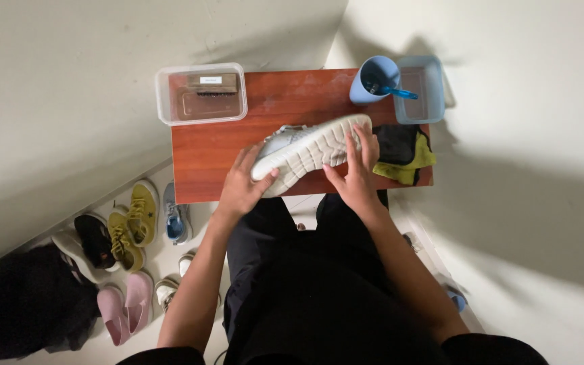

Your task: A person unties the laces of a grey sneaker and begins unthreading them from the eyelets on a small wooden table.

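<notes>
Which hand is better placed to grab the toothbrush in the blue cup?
Right, probably. The right hand grips the sneaker at the end nearest the blue cup holding the toothbrush. The left hand holds the far end.

Pale grey sneaker (309, 150), white sole; red-brown table (211, 159); blue cup (373, 80); yellow-black cloth (405, 152)

Single head-worn view, looking almost straight down from above the person, table (224, 145) at mid-frame and fairly near, wall at the far edge, floor with shoes (126, 230) near left, own lap nearest, no second view.
</notes>
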